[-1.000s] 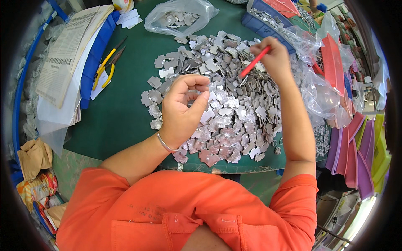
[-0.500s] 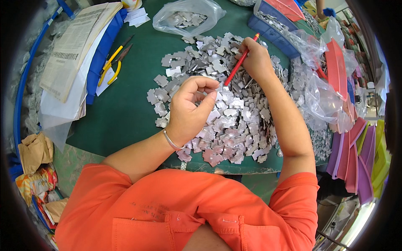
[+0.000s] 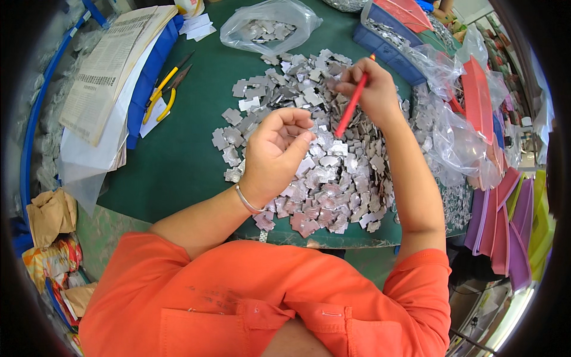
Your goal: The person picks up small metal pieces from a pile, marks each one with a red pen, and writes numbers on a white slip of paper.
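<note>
A heap of small, flat, silvery metal pieces (image 3: 324, 175) is spread over the green tabletop (image 3: 172, 178). Over the heap's left side, my left hand (image 3: 275, 149) has its fingers curled toward the thumb. Whatever its fingertips pinch, if anything, is too small to make out. My right hand (image 3: 376, 95) is closed round a slim red pen-like stick (image 3: 352, 106), whose lower end slants down toward the heap. By the right thumb and fingertip shows a blurred greyish patch, perhaps one of the pieces.
Yellow-handled pliers (image 3: 159, 101) lie left, beside a blue bin (image 3: 138, 95) topped with newspapers (image 3: 110, 74). A clear bag (image 3: 238, 35) of pieces sits behind the heap. Blue (image 3: 386, 53) and red (image 3: 477, 95) trays and plastic bags (image 3: 455, 143) crowd the right. Part of another person shows top right.
My right hand has moved slightly right and toward me, and the red stick has swung more upright with its lower end shifted right. My left hand keeps nearly the same pose.
</note>
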